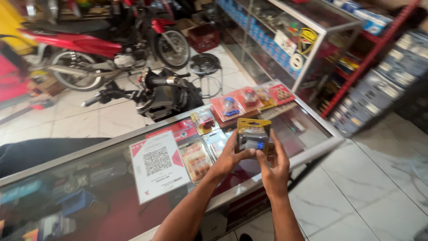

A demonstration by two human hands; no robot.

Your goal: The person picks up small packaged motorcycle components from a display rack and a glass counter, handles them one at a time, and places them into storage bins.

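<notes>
Both my hands hold one blister pack [253, 135] with a yellow card top and a grey part with a blue spot inside. My left hand [232, 156] grips its left side and my right hand [274, 166] its right side, above the glass counter [111, 196]. Several more blister packs [232, 107] with red and yellow cards lie spread on the glass just beyond my hands.
A white and red printed card [158, 165] lies on the counter to the left. Behind the counter stand a black motorcycle front [165, 91], a red motorcycle [93, 49] and a stool [205, 64]. Glass display cases [285, 40] and red shelving with boxes [383, 76] fill the right.
</notes>
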